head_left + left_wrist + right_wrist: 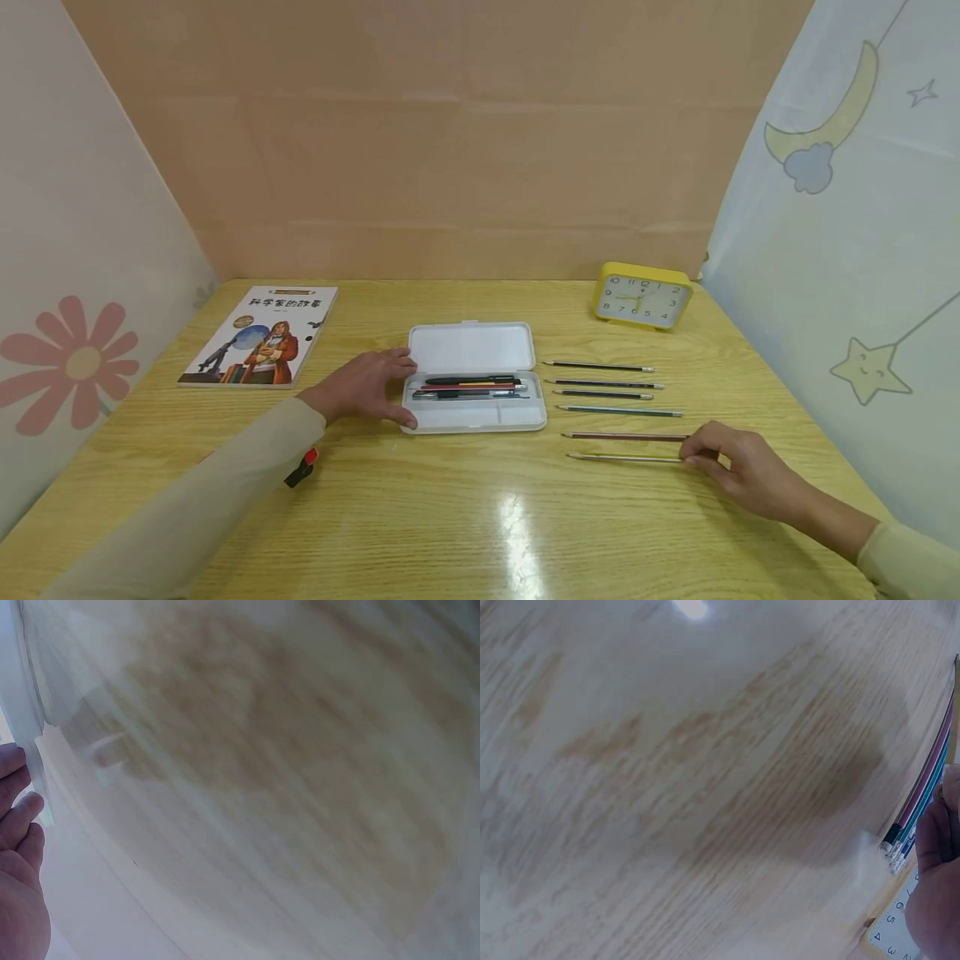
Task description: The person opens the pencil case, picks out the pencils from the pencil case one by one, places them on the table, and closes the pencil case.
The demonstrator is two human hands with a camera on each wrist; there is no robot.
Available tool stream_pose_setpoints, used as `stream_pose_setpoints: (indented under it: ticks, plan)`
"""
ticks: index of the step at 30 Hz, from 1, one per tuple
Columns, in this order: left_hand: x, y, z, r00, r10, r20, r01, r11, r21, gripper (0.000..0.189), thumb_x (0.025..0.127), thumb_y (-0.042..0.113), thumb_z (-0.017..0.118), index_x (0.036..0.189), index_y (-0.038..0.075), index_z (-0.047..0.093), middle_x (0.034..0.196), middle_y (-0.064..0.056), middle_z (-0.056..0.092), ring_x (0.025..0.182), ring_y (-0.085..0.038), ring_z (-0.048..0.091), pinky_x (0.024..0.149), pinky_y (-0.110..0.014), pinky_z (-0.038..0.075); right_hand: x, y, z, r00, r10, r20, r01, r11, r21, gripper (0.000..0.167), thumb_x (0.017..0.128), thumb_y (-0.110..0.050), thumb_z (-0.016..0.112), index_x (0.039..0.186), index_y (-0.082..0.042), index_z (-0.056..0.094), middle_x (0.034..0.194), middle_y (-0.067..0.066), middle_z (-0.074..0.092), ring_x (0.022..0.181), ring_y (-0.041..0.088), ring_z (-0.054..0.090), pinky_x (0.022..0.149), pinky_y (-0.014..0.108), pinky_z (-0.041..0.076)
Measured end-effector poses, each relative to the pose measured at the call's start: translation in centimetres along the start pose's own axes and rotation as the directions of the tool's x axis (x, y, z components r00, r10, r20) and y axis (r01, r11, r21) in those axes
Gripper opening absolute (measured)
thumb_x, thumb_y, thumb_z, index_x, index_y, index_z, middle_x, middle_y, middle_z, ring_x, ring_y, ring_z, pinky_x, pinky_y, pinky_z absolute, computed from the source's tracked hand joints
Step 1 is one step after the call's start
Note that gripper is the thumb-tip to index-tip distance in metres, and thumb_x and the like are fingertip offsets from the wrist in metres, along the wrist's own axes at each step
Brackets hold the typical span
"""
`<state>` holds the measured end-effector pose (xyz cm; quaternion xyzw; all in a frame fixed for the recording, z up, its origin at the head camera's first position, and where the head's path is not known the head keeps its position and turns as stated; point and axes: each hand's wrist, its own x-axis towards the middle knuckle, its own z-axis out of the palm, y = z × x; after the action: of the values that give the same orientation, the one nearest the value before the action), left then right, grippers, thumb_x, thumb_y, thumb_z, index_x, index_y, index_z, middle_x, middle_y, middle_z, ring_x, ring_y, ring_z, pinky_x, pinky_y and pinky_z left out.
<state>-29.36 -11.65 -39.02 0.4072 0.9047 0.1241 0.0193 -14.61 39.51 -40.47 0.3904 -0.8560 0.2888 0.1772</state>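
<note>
A white pencil case [521, 417] lies unfolded mid-table, with several pens and pencils [472, 385] in its rear compartment. At its left side rests my left hand [367, 387], thumb at the near corner and fingers by the hinge. The left wrist view shows those fingers [22, 825] against the white edge. My right hand [742, 467] pinches the eraser end of a yellow-green pencil [622, 457], nearest in a spaced row. Just behind it is a dark red pencil [622, 436], its end overlapped by my fingers. Farther back lie a teal pencil [618, 411] and several dark pencils [603, 383].
A yellow alarm clock [643, 296] stands behind the pencil row. At the back left lies a book [258, 337] with an illustrated cover. A small black and red object [302, 468] is beside my left sleeve. Patterned cloth walls border the table [420, 517].
</note>
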Motion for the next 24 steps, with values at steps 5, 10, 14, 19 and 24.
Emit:
stream_pose_setpoints:
  ticks: [5,10,14,19,24]
  plan:
    - [-0.08,0.11,-0.01,1.0,0.01,-0.008,-0.01,1.0,0.001,0.093,0.065,0.072,0.068,0.124,-0.001,0.061,0.129,-0.014,0.056,0.127,-0.034,0.042,0.101,-0.05,0.036,-0.36,0.38,0.19,1.0,0.002,-0.004,-0.002,1.0,-0.01,0.034,0.069,0.012,0.075,0.09,-0.013,0.063,0.084,-0.004,0.06,0.068,0.004,0.054,0.058,0.012,0.041]
    - [-0.09,0.16,0.01,1.0,0.017,-0.015,-0.016,1.0,0.005,0.094,0.065,0.072,0.068,0.123,-0.001,0.062,0.128,-0.014,0.056,0.127,-0.034,0.042,0.1,-0.05,0.036,-0.84,0.73,0.43,1.0,0.009,-0.017,-0.009,1.0,-0.021,0.042,0.062,0.017,0.075,0.089,-0.013,0.064,0.084,-0.005,0.06,0.069,0.004,0.055,0.059,0.012,0.042]
    - [-0.11,0.16,-0.01,1.0,0.014,-0.015,-0.014,1.0,0.009,0.094,0.065,0.073,0.067,0.124,-0.001,0.061,0.129,-0.014,0.055,0.127,-0.034,0.042,0.1,-0.05,0.036,-0.97,0.93,0.56,1.0,-0.005,-0.026,0.004,1.0,-0.024,0.045,0.059,0.019,0.075,0.089,-0.013,0.064,0.084,-0.005,0.06,0.07,0.004,0.056,0.06,0.012,0.043]
    - [-0.11,0.14,-0.04,1.0,0.015,-0.015,-0.014,1.0,0.023,0.096,0.065,0.075,0.065,0.124,-0.001,0.061,0.13,-0.014,0.055,0.127,-0.034,0.042,0.1,-0.05,0.036,-0.94,1.01,0.63,1.0,-0.001,-0.031,0.0,1.0,-0.031,0.046,0.059,0.019,0.075,0.089,-0.014,0.064,0.084,-0.005,0.06,0.07,0.004,0.056,0.06,0.012,0.043]
    - [-0.12,0.22,-0.15,1.0,0.012,-0.01,-0.011,1.0,0.021,0.096,0.065,0.075,0.065,0.124,-0.001,0.061,0.13,-0.015,0.055,0.127,-0.034,0.042,0.1,-0.05,0.036,-0.95,1.05,0.69,0.999,0.002,-0.035,-0.004,0.999,-0.037,0.047,0.058,0.019,0.075,0.088,-0.015,0.065,0.084,-0.006,0.06,0.07,0.004,0.055,0.06,0.012,0.042]
